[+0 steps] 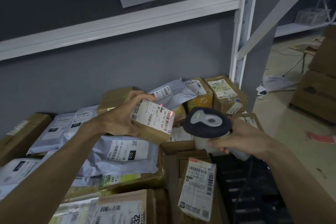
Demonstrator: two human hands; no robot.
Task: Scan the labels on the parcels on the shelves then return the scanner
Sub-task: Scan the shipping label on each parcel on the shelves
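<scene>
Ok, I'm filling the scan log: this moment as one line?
left hand: holds small box | right hand: holds scanner | red light on label | phase: scanning

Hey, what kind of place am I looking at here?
Probably a parcel depot or courier pickup storeroom: labelled parcels piled below white metal shelving, and a handheld scanner throwing red light on a small box held up in the left hand.

The small parcel (151,125) is brown cardboard with a white label (152,116) carrying black barcodes and red light spots. The scanner (207,123) has a dark, perhaps black, head and pale handle. Grey mailers (125,158) surround it.
</scene>
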